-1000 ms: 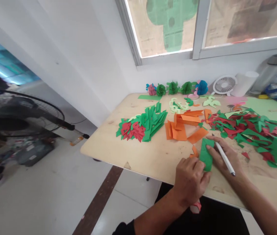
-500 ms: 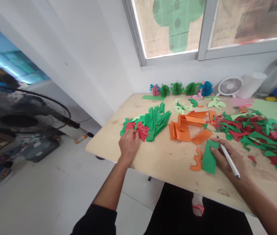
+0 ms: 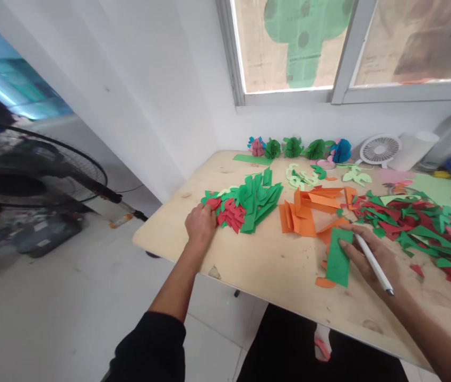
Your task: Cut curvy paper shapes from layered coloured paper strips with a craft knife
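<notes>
My left hand (image 3: 200, 225) is at the left end of the table, its fingers closed together at the edge of a red paper cutout (image 3: 213, 203). Its fingertips are partly hidden. Beside it lie more red cutouts (image 3: 231, 216) and a heap of green folded paper pieces (image 3: 260, 204). My right hand (image 3: 374, 260) grips a green paper rectangle (image 3: 339, 260) between thumb and fingers, with a white pen (image 3: 374, 264) lying across the same hand. Under the green paper, an orange cutout (image 3: 324, 283) is mostly covered.
Orange folded strips (image 3: 305, 212) lie mid-table, and red and green scraps (image 3: 420, 228) spread at the right. Paper honeycomb figures (image 3: 292, 147) line the wall near a small white fan (image 3: 380, 150). A large floor fan (image 3: 30, 170) stands at the left.
My left hand has shifted a little left along the red cutouts and its fingers have drawn in. The green paper in my right hand now covers more of the orange cutout.
</notes>
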`<state>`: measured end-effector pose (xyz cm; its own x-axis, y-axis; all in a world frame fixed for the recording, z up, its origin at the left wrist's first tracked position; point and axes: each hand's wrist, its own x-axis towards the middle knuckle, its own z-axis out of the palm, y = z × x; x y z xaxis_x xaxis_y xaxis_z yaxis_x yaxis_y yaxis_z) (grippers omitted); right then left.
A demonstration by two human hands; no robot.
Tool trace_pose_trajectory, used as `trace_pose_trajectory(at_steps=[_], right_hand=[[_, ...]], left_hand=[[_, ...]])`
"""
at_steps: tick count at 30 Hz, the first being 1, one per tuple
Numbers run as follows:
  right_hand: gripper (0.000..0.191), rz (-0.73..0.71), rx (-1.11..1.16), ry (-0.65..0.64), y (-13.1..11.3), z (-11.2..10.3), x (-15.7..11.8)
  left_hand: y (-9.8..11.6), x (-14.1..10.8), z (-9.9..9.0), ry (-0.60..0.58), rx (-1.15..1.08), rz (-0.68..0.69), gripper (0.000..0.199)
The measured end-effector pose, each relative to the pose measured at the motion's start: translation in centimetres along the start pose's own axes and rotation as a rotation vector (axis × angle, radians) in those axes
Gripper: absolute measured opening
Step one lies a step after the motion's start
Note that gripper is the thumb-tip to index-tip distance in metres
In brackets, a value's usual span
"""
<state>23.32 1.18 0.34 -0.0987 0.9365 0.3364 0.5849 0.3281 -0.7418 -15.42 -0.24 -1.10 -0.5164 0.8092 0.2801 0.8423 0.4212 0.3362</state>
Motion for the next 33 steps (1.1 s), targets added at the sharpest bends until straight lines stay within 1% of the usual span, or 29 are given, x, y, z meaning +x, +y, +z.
trace_pose_trajectory(at_steps=[2,3,5,6,8,10,11,13,14,16,19,20,22,24,25,27,30,31,33], right_hand=[[0.033,0.001,0.016,-0.034,-1.8,1.2,1.1],[0.034,-0.012,0.032,-0.032,-2.8,2.1,1.8],[0.033,-0.054,0.146,-0.053,-4.8,4.4,3.5],[0.031,-0.068,0.22,-0.088,-5.8,5.7,4.4],[0.031,-0.088,0.278,-0.111,-7.5,8.3,6.1],[0.035,-0.108,0.33,-0.135,-8.6,10.3,7.3],[0.038,-0.115,0.394,-0.162,-8.9,11.0,7.6],[0.039,-0.114,0.441,-0.17,-8.8,11.5,7.5],[0.038,-0.118,0.472,-0.165,-8.6,11.3,7.2],[0.033,-0.12,0.46,-0.148,-7.9,10.3,6.1],[0.027,-0.122,0.367,-0.15,-7.3,7.8,4.2],[0.027,-0.132,0.354,-0.181,-7.3,6.9,3.6],[0.029,-0.202,0.326,-0.239,-7.3,5.2,2.4],[0.03,-0.268,0.264,-0.31,-7.3,3.7,1.3],[0.031,-0.289,0.244,-0.351,-7.2,3.1,0.8],[0.033,-0.276,0.227,-0.409,-6.8,2.1,-0.1],[0.022,-0.19,0.219,-0.416,-5.8,1.4,-1.1],[0.018,-0.158,0.219,-0.402,-5.5,1.2,-1.3],[0.015,-0.1,0.229,-0.369,-4.6,0.8,-1.6]], left_hand=[[-0.3,0.0,-0.2,0.038,-0.046,-0.02,0.015],[-0.4,-0.2,-0.5,0.061,-0.069,-0.03,0.015],[-0.7,-0.6,-1.1,0.103,-0.113,-0.05,0.015],[-0.9,-0.9,-1.5,0.125,-0.137,-0.06,0.015],[-1.2,-1.6,-2.4,0.169,-0.192,-0.08,0.016],[-1.6,-2.4,-3.2,0.208,-0.267,-0.095,0.017],[-1.7,-2.8,-3.6,0.223,-0.312,-0.1,0.018],[-1.6,-3.6,-4.1,0.232,-0.421,-0.102,0.023],[-1.4,-4.1,-4.2,0.221,-0.48,-0.098,0.026],[-0.5,-5.1,-4.4,0.166,-0.592,-0.082,0.029],[2.1,-6.6,-4.4,0.02,-0.721,-0.04,0.027],[3.1,-7.1,-4.4,-0.051,-0.775,-0.022,0.026],[5.2,-8.1,-4.2,-0.262,-0.976,0.012,0.023],[7.2,-8.9,-4.1,-0.407,-1.118,0.046,0.023],[8.1,-9.3,-4.1,-0.457,-1.155,0.052,0.023],[9.6,-10.0,-4.1,-0.54,-1.177,0.055,0.023],[11.2,-11.0,-4.0,-0.637,-1.19,0.057,0.024],[11.6,-11.3,-4.0,-0.65,-1.206,0.056,0.025],[12.1,-11.9,-3.7,-0.639,-1.204,0.056,0.027]])
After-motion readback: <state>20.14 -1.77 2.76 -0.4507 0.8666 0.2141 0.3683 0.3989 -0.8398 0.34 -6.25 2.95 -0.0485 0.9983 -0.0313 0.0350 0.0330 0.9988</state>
